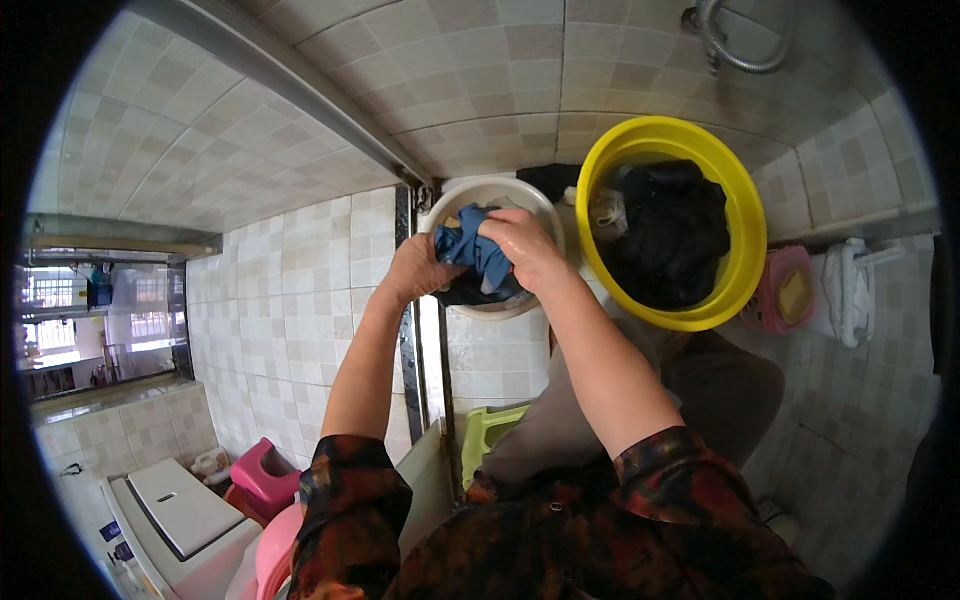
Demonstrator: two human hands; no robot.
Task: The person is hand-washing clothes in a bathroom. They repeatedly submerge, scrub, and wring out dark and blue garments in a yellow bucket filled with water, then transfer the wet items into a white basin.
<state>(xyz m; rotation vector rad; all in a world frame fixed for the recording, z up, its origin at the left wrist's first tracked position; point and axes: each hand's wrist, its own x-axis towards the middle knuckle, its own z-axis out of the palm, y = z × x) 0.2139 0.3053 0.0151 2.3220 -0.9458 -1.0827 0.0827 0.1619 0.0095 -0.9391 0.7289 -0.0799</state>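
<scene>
Both my hands grip a bunched blue cloth point(476, 241) above a white plastic basin point(486, 309). My left hand point(415, 266) holds its left side, and my right hand point(523, 244) pinches its upper right part. Wet skin shows on my right hand. Dark and pale fabric lies in the basin below, partly hidden by the cloth and my hands. To the right, a large yellow tub point(675, 319) holds soaked black fabric point(664, 232) in water. A small whitish bundle point(609, 212) sits at the tub's left inside.
A green plastic stool point(480, 435) stands beside my leg. Right of the tub is a pink container point(787, 292) with a yellowish block inside. A metal door track point(433, 360) runs along the floor to the left. A shower hose point(735, 56) hangs on the wall above.
</scene>
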